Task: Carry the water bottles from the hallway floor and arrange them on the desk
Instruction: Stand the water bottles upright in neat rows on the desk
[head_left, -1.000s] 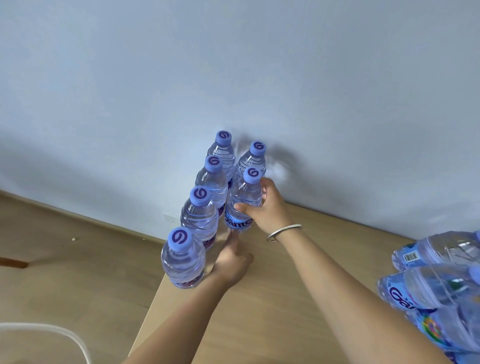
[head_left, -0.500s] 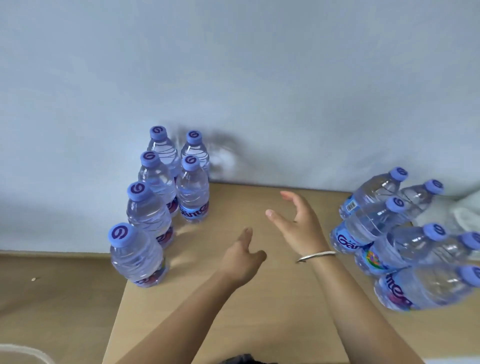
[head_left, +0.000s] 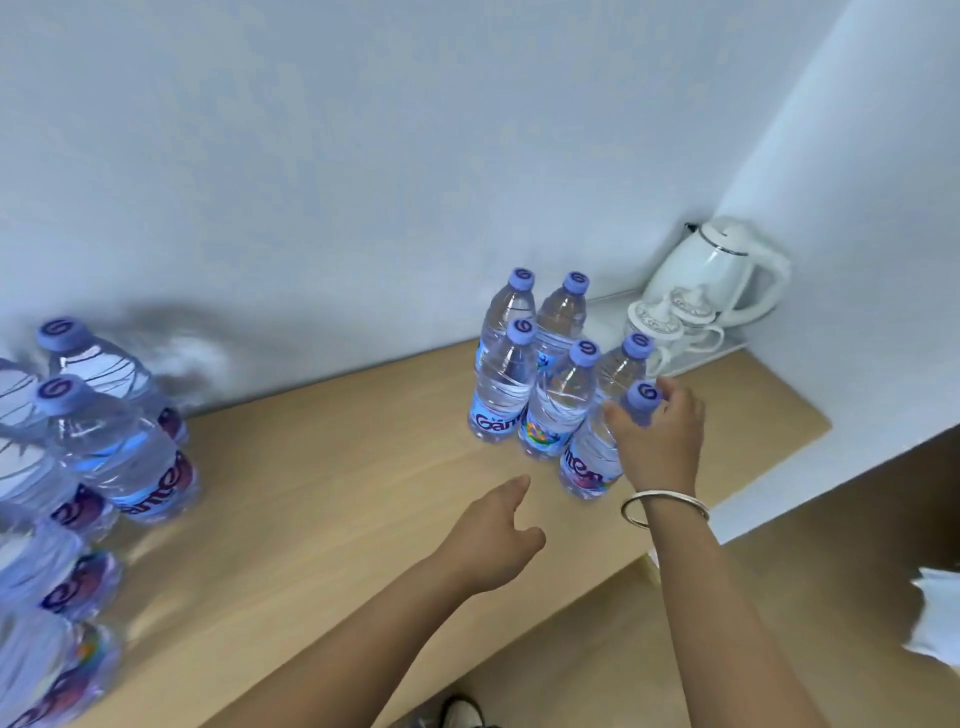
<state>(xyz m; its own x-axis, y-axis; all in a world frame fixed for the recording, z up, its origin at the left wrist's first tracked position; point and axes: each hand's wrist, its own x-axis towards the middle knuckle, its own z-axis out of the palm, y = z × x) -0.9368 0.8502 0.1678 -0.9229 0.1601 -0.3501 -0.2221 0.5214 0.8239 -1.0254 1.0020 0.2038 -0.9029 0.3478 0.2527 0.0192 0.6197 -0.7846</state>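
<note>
**Clear plastic bottle at cap, right hand closing in**

Clear plastic water bottles with purple caps stand in two groups on the light wooden desk (head_left: 322, 493): arranged rows far left (head_left: 111, 447), loose cluster of six far right (head_left: 540, 384). Right hand (head_left: 657, 441) has fingers curled round the cap of the nearest cluster bottle (head_left: 597, 452); a firm grip can't be confirmed. Left hand (head_left: 493, 540) hovers loosely open, holds nothing. Best grip lower on the body, lift straight up so neighbours touching it don't topple. Open desk between the groups gives room. Desk's near-right edge is close; white electric kettle (head_left: 722, 275) and white lidded cups (head_left: 670, 322) crowd the far right corner.
</note>
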